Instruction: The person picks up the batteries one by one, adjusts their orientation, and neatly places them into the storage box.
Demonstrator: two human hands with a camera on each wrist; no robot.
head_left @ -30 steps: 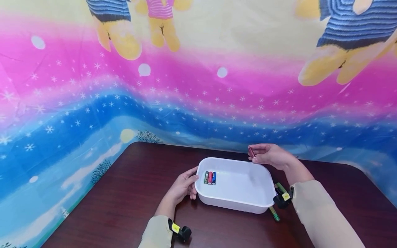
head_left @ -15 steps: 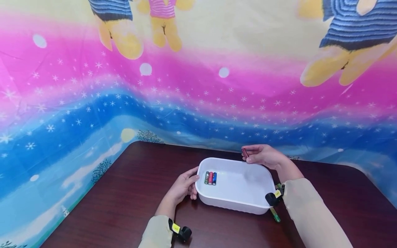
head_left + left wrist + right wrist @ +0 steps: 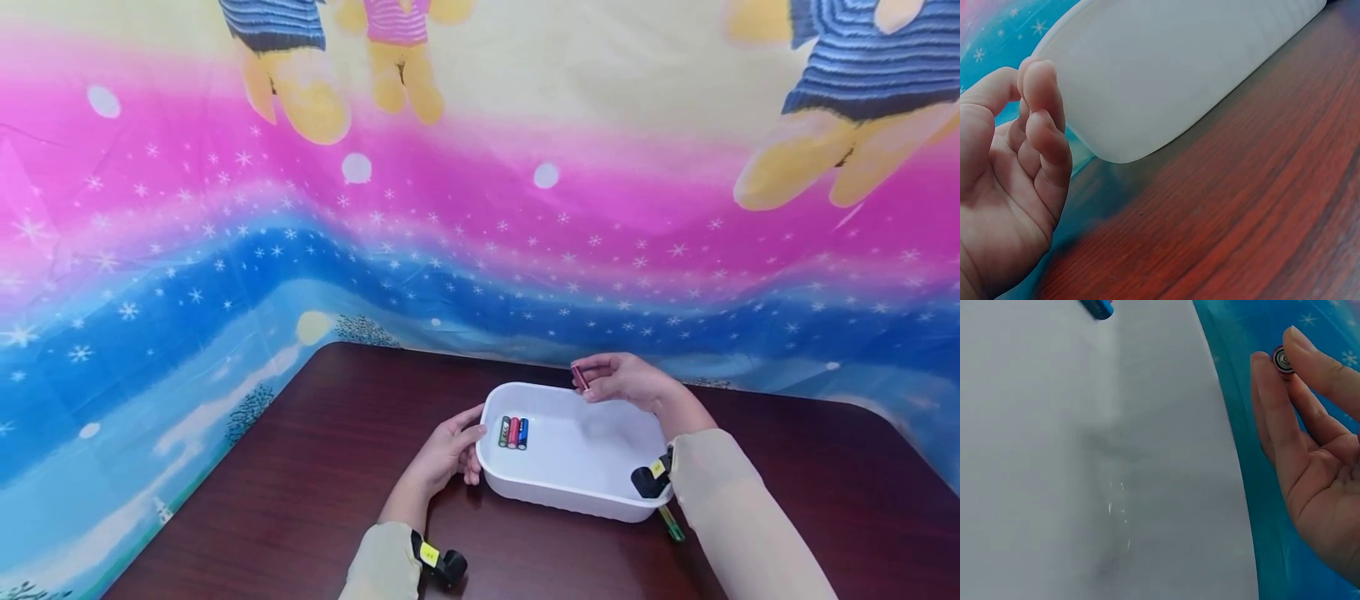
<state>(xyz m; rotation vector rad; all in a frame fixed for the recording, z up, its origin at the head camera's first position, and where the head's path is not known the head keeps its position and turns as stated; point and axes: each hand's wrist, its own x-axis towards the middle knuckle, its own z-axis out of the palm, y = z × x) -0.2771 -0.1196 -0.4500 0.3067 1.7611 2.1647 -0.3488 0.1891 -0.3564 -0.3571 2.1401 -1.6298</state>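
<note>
My left hand (image 3: 446, 450) grips the left end of a white plastic tray (image 3: 581, 454), thumb over the rim and fingers against the outer wall. Over the tray's far rim, my right hand (image 3: 628, 383) pinches a dark red battery (image 3: 580, 377) between thumb and fingertips. In the right wrist view that battery (image 3: 1283, 360) shows its round end. Inside the tray, near its left end, three batteries lie side by side: a dark green one (image 3: 505, 432), a red one (image 3: 513, 432) and a blue one (image 3: 522, 434).
A thin green cylinder (image 3: 672, 525) lies on the dark wood table (image 3: 315, 483) at the tray's near right corner, partly hidden by the tray and right sleeve (image 3: 738, 500). A printed cloth (image 3: 450, 275) hangs behind the table. Each wrist wears a black camera.
My right hand has moved left with the red battery, from near the tray's far right corner to over its far rim. The left hand has kept its grip on the tray.
</note>
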